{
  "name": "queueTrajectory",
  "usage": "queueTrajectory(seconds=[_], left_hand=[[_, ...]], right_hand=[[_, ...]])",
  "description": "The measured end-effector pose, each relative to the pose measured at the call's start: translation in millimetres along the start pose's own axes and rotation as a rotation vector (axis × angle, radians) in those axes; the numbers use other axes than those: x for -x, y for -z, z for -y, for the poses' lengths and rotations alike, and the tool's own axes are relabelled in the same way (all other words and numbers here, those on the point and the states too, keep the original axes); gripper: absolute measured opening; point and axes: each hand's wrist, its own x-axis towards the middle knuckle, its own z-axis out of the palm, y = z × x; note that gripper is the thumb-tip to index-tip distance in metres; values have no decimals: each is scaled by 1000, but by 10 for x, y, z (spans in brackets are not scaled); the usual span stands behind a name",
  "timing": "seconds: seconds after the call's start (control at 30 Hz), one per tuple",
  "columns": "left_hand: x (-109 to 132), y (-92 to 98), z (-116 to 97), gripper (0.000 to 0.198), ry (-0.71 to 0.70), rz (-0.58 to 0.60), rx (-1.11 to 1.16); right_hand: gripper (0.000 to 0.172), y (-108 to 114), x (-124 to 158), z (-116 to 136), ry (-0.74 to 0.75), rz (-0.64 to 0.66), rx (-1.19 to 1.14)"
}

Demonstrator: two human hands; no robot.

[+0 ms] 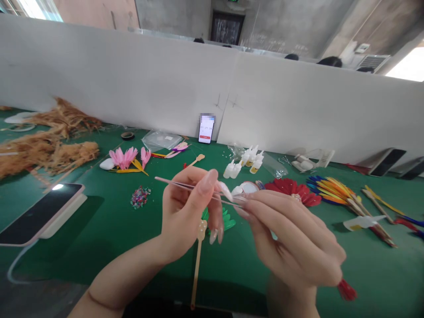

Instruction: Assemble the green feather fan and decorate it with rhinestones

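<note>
My left hand [194,212] is closed around a pair of thin tweezers [172,182], which point to the right. At their right end a small white piece [225,191] shows between the two hands. The fingertips of my right hand [281,225] are pinched at that same spot; what exactly they grip is too small to tell. Below my left hand lie green feathers [228,219] and a wooden stick with white beads on its head [198,260]. A red tassel [347,290] shows beneath my right hand.
On the green table [149,274], pink feathers [123,157], sequins [141,197] and a phone [43,214] are left. Glue bottles [250,158] stand behind; red feathers [293,190] and orange feathers [334,190] lie right. An upright phone [206,129] leans on the white partition [132,79].
</note>
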Motion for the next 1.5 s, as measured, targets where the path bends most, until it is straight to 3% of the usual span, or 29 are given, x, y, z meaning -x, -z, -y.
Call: queueTrajectory(seconds=[0.1,0.3,0.43,0.73,0.93,1.13,1.5], left_hand=[[-35,-25,6,25,1,-63,-2],[-81,-22,-2,28,-10,-63,5],[-66,-12,17,26,-15,-25,36],[-59,-41,-24,30,113,-45,59],[-47,-26,-53,33,160,3,89],[-48,-27,-53,33,184,-12,100],[-65,-42,-59,32,154,-13,50]], right_hand=[[15,-36,20,-8,10,-16,-21],[17,-42,-2,17,-284,-67,-169],[17,-13,-26,4,-400,21,-280],[17,8,-27,-6,-416,111,-399],[23,71,-23,28,-462,183,-457],[30,102,-33,44,-403,215,-359],[27,95,-48,94,-352,195,-261]])
